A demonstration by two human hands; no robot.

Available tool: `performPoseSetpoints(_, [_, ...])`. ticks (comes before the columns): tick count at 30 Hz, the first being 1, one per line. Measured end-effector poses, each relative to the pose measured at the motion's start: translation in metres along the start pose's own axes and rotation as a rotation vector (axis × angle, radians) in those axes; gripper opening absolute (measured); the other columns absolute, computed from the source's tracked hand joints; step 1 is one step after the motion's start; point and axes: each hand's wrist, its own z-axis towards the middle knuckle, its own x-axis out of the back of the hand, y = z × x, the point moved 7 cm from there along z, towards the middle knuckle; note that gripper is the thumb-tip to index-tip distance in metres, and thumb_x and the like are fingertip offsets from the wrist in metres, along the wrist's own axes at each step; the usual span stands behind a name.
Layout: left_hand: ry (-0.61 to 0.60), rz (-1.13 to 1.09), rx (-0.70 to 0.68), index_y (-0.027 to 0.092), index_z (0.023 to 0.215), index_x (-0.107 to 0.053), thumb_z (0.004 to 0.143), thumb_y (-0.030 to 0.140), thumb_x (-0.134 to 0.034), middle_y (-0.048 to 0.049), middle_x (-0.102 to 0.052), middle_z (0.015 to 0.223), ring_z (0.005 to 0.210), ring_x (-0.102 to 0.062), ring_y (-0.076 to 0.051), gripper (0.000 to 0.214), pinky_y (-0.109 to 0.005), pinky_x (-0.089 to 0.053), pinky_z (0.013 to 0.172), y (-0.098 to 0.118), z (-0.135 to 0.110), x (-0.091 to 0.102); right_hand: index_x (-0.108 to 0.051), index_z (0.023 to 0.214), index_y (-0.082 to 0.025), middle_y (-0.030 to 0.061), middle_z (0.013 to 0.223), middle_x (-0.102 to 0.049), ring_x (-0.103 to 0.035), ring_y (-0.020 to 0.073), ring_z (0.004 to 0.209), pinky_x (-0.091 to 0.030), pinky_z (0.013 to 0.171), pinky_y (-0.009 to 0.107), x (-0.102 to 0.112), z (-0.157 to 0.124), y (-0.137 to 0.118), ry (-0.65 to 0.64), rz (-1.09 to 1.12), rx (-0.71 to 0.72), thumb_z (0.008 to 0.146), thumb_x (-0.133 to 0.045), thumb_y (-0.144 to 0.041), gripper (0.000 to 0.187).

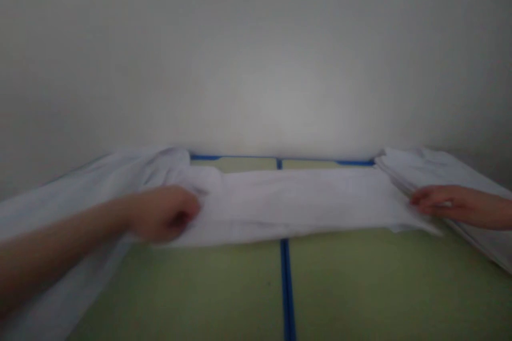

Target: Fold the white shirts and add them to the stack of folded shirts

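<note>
A long white cloth (pixel 304 200) stretches sideways across the green surface. At its left end my left hand (pixel 166 213) is closed on the fabric, its fingers curled and blurred. My right hand (pixel 452 205) pinches the cloth's right end between thumb and fingers, close beside a stack of folded white cloth (pixel 452 168). A crease runs along the lower part of the stretched cloth. Whether it is a garment or a plain sheet, I cannot tell.
Rumpled white fabric (pixel 100 181) spreads over the left side, under my left forearm. Below lies a green tabletop (pixel 208 287) with blue edging and a blue seam (pixel 288 287) down the middle. A pale wall (pixel 256 53) stands behind it.
</note>
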Motion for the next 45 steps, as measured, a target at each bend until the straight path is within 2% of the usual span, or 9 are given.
performPoseSetpoints(3, [0.004,-0.051,-0.04,0.016,0.066,-0.057,0.068,0.013,-0.053,0.0001,-0.057,0.064,0.059,-0.047,-0.012,0.006,-0.023,-0.035,0.059,0.008,0.03,0.02,-0.069,0.1,-0.033,0.0041,0.117,-0.061,-0.057,0.0221,0.108,-0.045,0.094,0.029,-0.041,0.0,0.007,-0.227,0.092,0.001,0.084,-0.05,-0.05,0.03])
performPoseSetpoints(8, [0.234,-0.182,-0.014,0.018,0.103,-0.061,0.086,0.035,-0.044,-0.0048,-0.065,0.098,0.082,-0.057,-0.013,0.03,-0.022,-0.041,0.07,0.009,0.131,0.055,-0.058,0.121,-0.021,0.0116,0.127,-0.054,-0.056,0.0263,0.107,-0.046,0.091,0.034,-0.024,0.027,0.006,0.034,0.012,-0.104,0.081,-0.052,-0.054,0.053])
performPoseSetpoints(16, [0.046,-0.306,-0.026,0.015,0.12,-0.056,0.08,0.044,-0.05,-0.0075,-0.064,0.111,0.096,-0.057,-0.018,0.05,-0.025,-0.042,0.082,0.019,0.251,0.013,-0.061,0.113,-0.014,0.013,0.111,-0.062,-0.06,0.0278,0.097,-0.048,0.085,0.037,-0.052,0.043,0.008,-0.046,-0.022,-0.188,0.066,-0.063,-0.056,0.062])
performPoseSetpoints(22, [0.01,-0.372,0.008,0.015,0.088,-0.063,0.07,0.05,-0.06,-0.0045,-0.067,0.087,0.078,-0.059,-0.018,0.04,-0.025,-0.042,0.068,0.01,0.25,0.03,-0.063,0.08,-0.018,0.0057,0.082,-0.065,-0.059,0.0227,0.077,-0.048,0.069,0.032,-0.021,0.045,0.008,-0.108,0.129,-0.187,0.068,-0.064,-0.05,0.034])
performPoseSetpoints(26, [0.044,-0.658,0.072,0.017,0.096,-0.06,0.073,0.052,-0.057,-0.005,-0.066,0.094,0.076,-0.06,-0.016,0.041,-0.025,-0.043,0.066,-0.011,0.24,0.043,-0.055,0.09,-0.019,0.0044,0.086,-0.063,-0.06,0.0189,0.078,-0.049,0.069,0.03,0.007,0.056,0.011,0.12,0.617,-0.215,0.074,-0.061,-0.048,0.033])
performPoseSetpoints(30, [0.036,-0.659,0.092,0.017,0.098,-0.059,0.072,0.051,-0.058,-0.0059,-0.065,0.098,0.081,-0.06,-0.016,0.043,-0.024,-0.043,0.07,-0.024,0.235,0.035,-0.049,0.106,-0.022,0.004,0.087,-0.064,-0.062,0.0175,0.072,-0.051,0.064,0.03,-0.022,0.072,0.028,0.249,0.88,-0.405,0.072,-0.066,-0.04,0.042])
performPoseSetpoints(35, [0.003,-0.415,0.139,0.017,0.104,-0.06,0.067,0.051,-0.061,-0.0059,-0.064,0.105,0.094,-0.057,-0.02,0.05,-0.025,-0.042,0.079,-0.028,0.229,0.021,-0.048,0.119,-0.019,0.0044,0.078,-0.065,-0.061,0.0173,0.064,-0.049,0.056,0.027,-0.058,0.078,0.044,0.203,0.699,-0.54,0.07,-0.069,-0.033,0.055])
performPoseSetpoints(40, [0.013,-0.457,0.069,0.019,0.116,-0.055,0.069,0.045,-0.062,-0.0059,-0.061,0.115,0.1,-0.056,-0.02,0.054,-0.026,-0.042,0.084,-0.012,0.222,0.028,-0.042,0.128,-0.02,0.0046,0.084,-0.065,-0.062,0.0162,0.067,-0.049,0.057,0.026,-0.029,0.068,0.052,0.245,0.658,-0.468,0.072,-0.065,-0.028,0.06])
performPoseSetpoints(45, [0.059,-0.291,0.117,0.017,0.131,-0.043,0.069,0.044,-0.064,-0.0122,-0.054,0.126,0.106,-0.055,-0.022,0.071,-0.03,-0.042,0.09,0.003,0.212,0.025,-0.052,0.119,-0.016,0.0046,0.08,-0.065,-0.06,0.0167,0.064,-0.045,0.058,0.027,-0.028,0.053,0.056,0.21,0.093,-0.402,0.071,-0.06,-0.032,0.052])
